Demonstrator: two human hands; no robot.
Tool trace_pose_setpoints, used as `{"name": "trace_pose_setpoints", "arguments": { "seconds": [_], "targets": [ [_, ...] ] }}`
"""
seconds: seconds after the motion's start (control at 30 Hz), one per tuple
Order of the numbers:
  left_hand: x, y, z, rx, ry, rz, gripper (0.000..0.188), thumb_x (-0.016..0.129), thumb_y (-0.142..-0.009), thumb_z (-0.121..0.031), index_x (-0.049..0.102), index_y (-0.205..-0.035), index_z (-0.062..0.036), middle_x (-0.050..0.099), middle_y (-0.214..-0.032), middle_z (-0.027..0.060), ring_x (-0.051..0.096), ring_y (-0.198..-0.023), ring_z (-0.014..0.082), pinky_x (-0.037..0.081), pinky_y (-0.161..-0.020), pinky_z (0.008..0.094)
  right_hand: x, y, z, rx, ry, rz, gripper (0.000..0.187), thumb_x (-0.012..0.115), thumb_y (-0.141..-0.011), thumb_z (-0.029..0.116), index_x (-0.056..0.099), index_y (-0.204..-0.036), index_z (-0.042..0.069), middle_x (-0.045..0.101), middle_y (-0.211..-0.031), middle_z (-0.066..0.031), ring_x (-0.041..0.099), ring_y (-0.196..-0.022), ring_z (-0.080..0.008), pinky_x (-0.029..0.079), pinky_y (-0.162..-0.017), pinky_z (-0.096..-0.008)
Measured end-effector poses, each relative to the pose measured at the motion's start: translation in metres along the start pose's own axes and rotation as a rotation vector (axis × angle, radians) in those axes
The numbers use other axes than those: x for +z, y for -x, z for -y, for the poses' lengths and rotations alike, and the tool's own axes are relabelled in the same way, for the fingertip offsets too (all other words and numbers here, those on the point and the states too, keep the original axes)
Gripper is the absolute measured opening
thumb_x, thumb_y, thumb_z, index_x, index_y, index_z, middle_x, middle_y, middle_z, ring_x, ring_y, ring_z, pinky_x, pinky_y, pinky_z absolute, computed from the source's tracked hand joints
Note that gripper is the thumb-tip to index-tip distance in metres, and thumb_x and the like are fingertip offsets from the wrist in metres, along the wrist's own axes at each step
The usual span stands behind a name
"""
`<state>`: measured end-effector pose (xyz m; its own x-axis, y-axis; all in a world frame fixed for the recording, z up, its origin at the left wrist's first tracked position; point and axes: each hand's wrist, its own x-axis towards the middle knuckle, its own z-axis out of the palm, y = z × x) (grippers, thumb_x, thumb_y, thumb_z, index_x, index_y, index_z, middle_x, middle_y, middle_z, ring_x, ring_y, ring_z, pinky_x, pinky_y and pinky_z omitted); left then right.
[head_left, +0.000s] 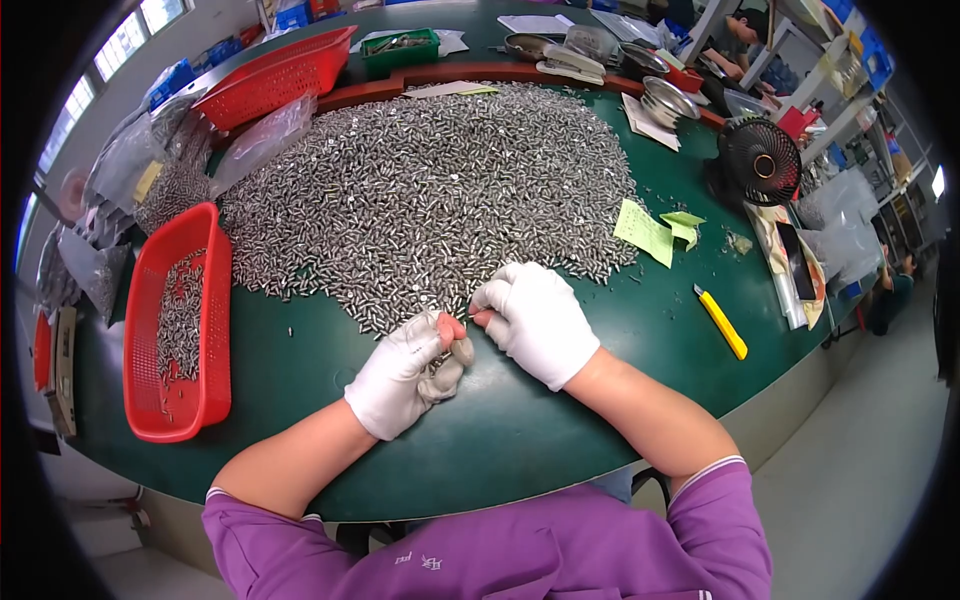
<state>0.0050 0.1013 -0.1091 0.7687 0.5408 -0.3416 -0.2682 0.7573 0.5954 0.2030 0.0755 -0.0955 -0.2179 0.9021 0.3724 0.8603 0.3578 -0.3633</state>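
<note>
A wide heap of small, shiny metal pins (430,190) covers the middle of the green table. At its near edge, my left hand (410,372), in a white glove with bare fingertips showing, is curled closed. A few metal pins show between its fingers and palm. Just to the right, my right hand (540,325), also gloved, bends its fingers into a pinch against the front of the heap. Whatever lies between those fingertips is too small to make out. The two hands' fingertips are close together but apart.
On the left stands a red perforated basket (218,330) partly filled with pins. A yellow utility knife (722,325), green paper notes (645,233) and a black fan (760,162) are on the right. Another red basket (280,75) and a green tray (400,50) stand behind the heap.
</note>
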Motion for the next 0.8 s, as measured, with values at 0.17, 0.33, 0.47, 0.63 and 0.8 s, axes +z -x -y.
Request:
{"name": "trace_pose_setpoints", "arguments": {
  "seconds": [0.17, 0.33, 0.47, 0.63, 0.8],
  "targets": [
    [0.003, 0.000, 0.001, 0.038, -0.027, 0.039, 0.016, 0.062, -0.091, -0.016, 0.054, -0.103, -0.0096, 0.059, -0.086, 0.0018, 0.041, -0.057, 0.0043, 0.030, -0.049, 0.0172, -0.008, 0.006, 0.010, 0.181, -0.553, 0.052, 0.012, 0.068, -0.079, 0.015, 0.066, -0.088, 0.008, 0.059, -0.087, -0.0093, 0.059, -0.084, -0.0265, 0.049, -0.075, -0.0350],
    [0.006, 0.001, 0.002, 0.029, -0.093, 0.019, 0.014, 0.062, -0.091, -0.017, 0.055, -0.101, -0.0106, 0.059, -0.084, 0.0009, 0.041, -0.057, 0.0034, 0.030, -0.049, 0.0164, -0.012, 0.008, 0.015, 0.196, -0.687, 0.060, 0.011, 0.069, -0.079, 0.014, 0.066, -0.088, 0.007, 0.059, -0.087, -0.0091, 0.061, -0.081, -0.0233, 0.050, -0.071, -0.0327],
    [-0.003, 0.002, 0.002, 0.050, -0.050, 0.088, 0.017, 0.059, -0.093, -0.025, 0.055, -0.101, -0.0106, 0.059, -0.084, 0.0025, 0.043, -0.057, 0.0066, 0.033, -0.050, 0.0197, -0.016, 0.000, 0.008, 0.262, -0.555, 0.019, 0.011, 0.067, -0.076, 0.009, 0.067, -0.086, 0.007, 0.059, -0.084, -0.0092, 0.059, -0.081, -0.0242, 0.049, -0.072, -0.0339],
    [0.011, 0.005, -0.005, 0.018, -0.092, 0.006, 0.025, 0.053, -0.095, -0.034, 0.055, -0.103, -0.0095, 0.058, -0.087, 0.0043, 0.043, -0.060, 0.0085, 0.034, -0.052, 0.0214, -0.007, -0.003, -0.024, 0.067, -0.105, -0.079, 0.009, 0.068, -0.075, 0.014, 0.069, -0.084, 0.015, 0.060, -0.082, -0.0058, 0.059, -0.082, -0.0259, 0.048, -0.073, -0.0387],
    [0.011, 0.005, -0.005, -0.003, -0.102, -0.063, 0.026, 0.053, -0.095, -0.033, 0.054, -0.104, -0.0095, 0.059, -0.088, 0.0045, 0.042, -0.060, 0.0093, 0.035, -0.054, 0.0215, -0.003, -0.006, -0.020, 0.043, -0.009, -0.001, 0.007, 0.068, -0.075, 0.019, 0.068, -0.081, 0.017, 0.060, -0.082, -0.0044, 0.059, -0.082, -0.0253, 0.048, -0.072, -0.0385]
  ]
}}
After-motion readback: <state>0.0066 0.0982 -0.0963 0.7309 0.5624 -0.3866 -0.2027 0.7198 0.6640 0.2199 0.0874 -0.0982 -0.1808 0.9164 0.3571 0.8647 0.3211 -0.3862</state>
